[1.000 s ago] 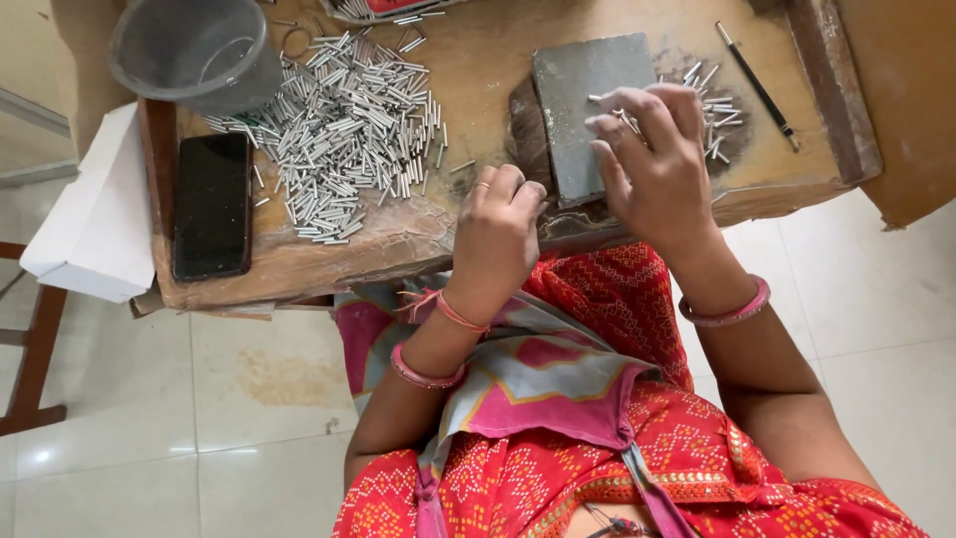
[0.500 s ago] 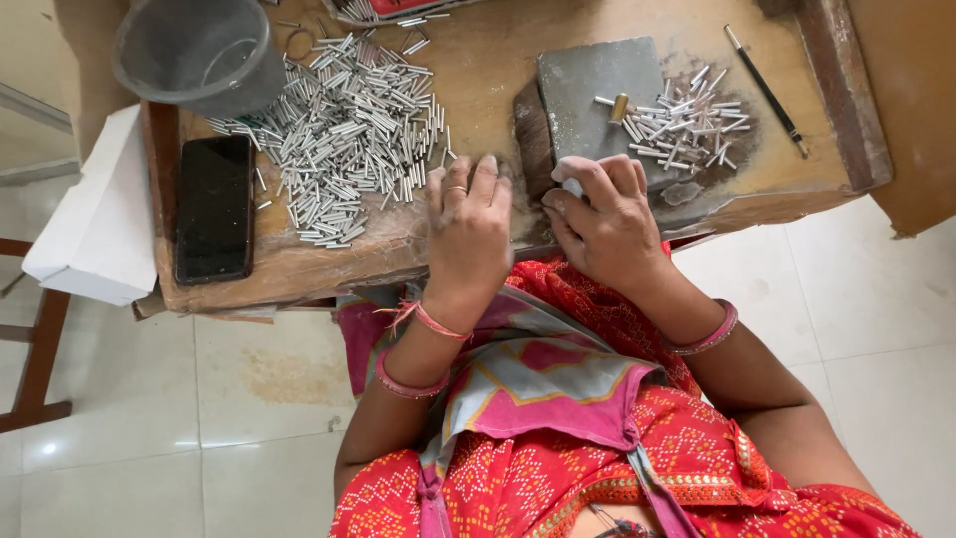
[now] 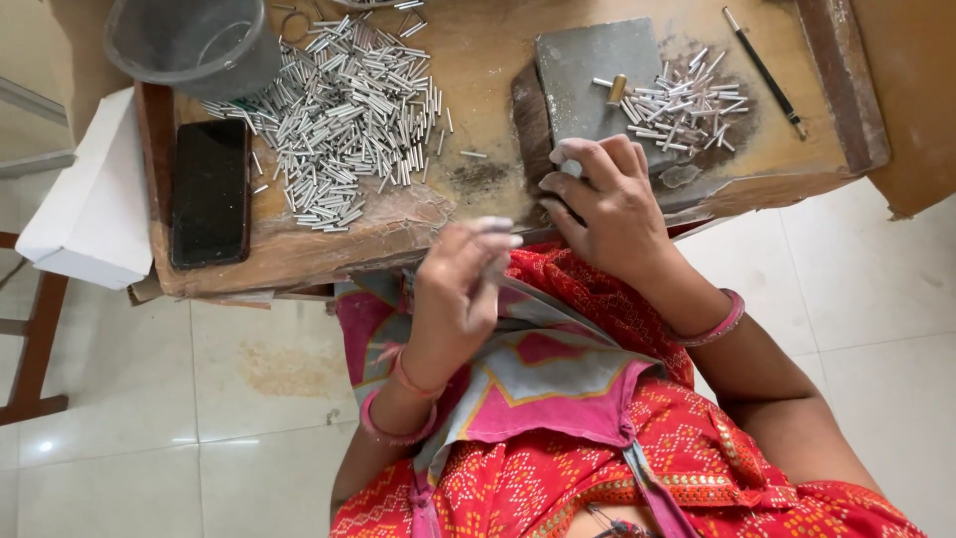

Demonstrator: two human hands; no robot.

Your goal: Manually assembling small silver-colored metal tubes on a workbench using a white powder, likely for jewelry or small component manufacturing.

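Hands at a small wooden table full of little metal tubes

The left hand (image 3: 460,289) was curled and blurry; I cannot tell what it held. The right hand (image 3: 607,204) pressed on the grey block (image 3: 597,70), fingers bent. Farther off lay the small tube pile (image 3: 687,105), the big tube pile (image 3: 349,110), a phone (image 3: 211,191) and a bucket (image 3: 194,42).

A black rectangular phone (image 3: 210,191) lies flat at the left end of the worn wooden table (image 3: 478,60). Far left stands a grey plastic tub (image 3: 189,42). A white box (image 3: 92,204) sits just beside the table's left edge. A thin black pencil-like tool (image 3: 764,72) lies far right.
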